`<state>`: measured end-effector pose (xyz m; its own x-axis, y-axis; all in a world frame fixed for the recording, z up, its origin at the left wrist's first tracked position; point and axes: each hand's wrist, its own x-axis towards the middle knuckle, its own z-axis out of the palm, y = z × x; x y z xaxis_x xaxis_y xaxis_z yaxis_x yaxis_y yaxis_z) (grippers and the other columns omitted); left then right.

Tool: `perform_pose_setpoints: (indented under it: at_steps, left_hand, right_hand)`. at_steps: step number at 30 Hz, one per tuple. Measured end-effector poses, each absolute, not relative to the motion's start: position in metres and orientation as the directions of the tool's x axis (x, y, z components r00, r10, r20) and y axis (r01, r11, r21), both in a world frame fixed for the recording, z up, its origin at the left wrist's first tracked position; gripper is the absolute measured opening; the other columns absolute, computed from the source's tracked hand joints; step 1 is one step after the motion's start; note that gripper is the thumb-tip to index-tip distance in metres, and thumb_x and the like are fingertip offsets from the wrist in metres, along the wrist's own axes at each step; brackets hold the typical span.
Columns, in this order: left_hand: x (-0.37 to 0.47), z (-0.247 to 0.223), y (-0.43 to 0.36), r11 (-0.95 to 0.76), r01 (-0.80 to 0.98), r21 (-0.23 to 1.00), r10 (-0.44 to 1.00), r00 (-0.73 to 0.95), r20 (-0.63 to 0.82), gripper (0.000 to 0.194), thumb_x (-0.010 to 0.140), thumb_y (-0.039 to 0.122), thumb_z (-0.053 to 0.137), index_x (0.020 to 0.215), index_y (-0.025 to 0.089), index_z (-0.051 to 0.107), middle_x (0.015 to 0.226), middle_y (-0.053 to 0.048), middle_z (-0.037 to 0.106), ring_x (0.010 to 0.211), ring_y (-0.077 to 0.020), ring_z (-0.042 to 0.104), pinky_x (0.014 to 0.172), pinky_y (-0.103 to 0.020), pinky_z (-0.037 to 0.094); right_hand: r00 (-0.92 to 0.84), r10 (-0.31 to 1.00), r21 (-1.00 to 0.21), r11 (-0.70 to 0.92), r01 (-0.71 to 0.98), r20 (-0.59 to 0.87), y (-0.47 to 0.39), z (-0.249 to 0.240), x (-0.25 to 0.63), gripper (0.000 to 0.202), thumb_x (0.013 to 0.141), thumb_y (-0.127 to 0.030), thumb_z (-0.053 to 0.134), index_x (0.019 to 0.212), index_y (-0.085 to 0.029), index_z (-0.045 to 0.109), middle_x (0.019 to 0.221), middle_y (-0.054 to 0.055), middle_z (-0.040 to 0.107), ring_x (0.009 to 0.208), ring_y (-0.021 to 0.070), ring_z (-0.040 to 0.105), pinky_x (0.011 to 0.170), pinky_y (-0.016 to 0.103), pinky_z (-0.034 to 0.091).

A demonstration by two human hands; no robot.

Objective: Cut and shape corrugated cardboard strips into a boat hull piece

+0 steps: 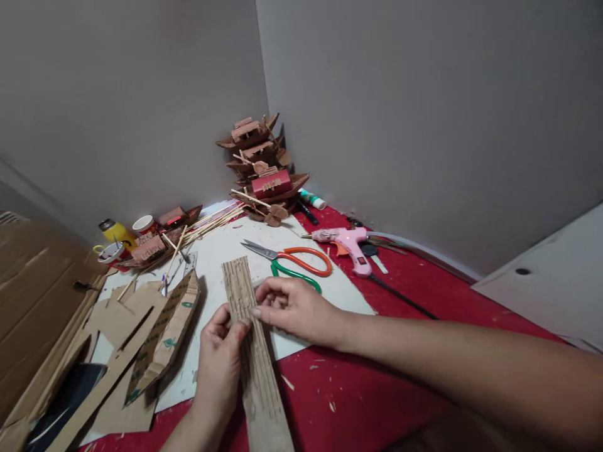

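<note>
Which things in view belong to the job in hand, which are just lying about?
Likely the job:
- ridged cardboard strip, left hand gripping, right hand at its edge
- scissors, pink glue gun, cardboard boat

Probably lying about:
- yellow bottle
- red-and-white cup

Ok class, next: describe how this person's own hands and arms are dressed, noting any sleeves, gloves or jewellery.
The left hand and right hand are bare: no gloves, and no rings or watch that can be made out. Both forearms show no sleeve, bracelet or clear marking as far as the picture reaches.
</note>
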<state>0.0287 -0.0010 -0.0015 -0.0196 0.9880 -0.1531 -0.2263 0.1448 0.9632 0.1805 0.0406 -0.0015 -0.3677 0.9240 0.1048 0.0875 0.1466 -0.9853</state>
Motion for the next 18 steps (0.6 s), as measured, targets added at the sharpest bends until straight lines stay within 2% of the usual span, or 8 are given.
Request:
perform_pose_setpoints:
  at_steps: [6,11,15,18]
  left_hand:
    - [0.033,0.002,-0.005,0.126,-0.096,0.987,0.992,-0.007,-0.127,0.032,0.073,0.025,0.068,0.103,0.016,0.066,0.095,-0.007,0.072,0.087,-0.0200,0.065,0.073,-0.026,0.049]
    - [0.037,0.005,-0.008,0.082,-0.011,0.997,0.996,-0.038,-0.083,0.029,0.070,0.028,0.072,0.096,0.015,0.069,0.089,-0.005,0.072,0.072,-0.0159,0.064,0.063,-0.023,0.048]
    - [0.039,0.004,-0.010,0.161,-0.042,0.986,0.987,0.023,-0.160,0.033,0.070,0.030,0.072,0.099,0.015,0.067,0.088,-0.006,0.072,0.074,-0.0179,0.065,0.061,-0.024,0.048]
    - [0.040,0.004,-0.009,0.181,-0.079,0.980,0.983,0.028,-0.180,0.036,0.070,0.029,0.072,0.103,0.016,0.065,0.092,-0.007,0.072,0.083,-0.0196,0.065,0.065,-0.024,0.049]
  right_hand:
    - [-0.408,0.912,-0.999,0.045,0.008,0.038,0.035,0.002,0.179,0.015,0.072,-0.017,0.059,0.064,-0.017,0.047,0.047,-0.009,0.039,0.042,0.0045,0.035,0.038,0.015,0.027]
    - [-0.423,0.903,-0.997,-0.063,0.036,-0.072,0.036,0.002,0.180,0.019,0.078,-0.019,0.052,0.061,-0.018,0.043,0.040,-0.010,0.041,0.032,0.0046,0.037,0.030,0.014,0.028]
    - [-0.387,0.921,-0.996,-0.002,0.092,-0.038,0.042,0.001,0.185,0.032,0.085,-0.027,0.044,0.055,-0.017,0.045,0.038,-0.007,0.042,0.030,0.0053,0.039,0.029,0.014,0.030]
    - [-0.333,0.941,-0.995,0.078,0.059,0.054,0.044,0.000,0.186,0.028,0.087,-0.032,0.044,0.064,-0.016,0.049,0.047,-0.006,0.047,0.033,0.0049,0.041,0.032,0.015,0.032]
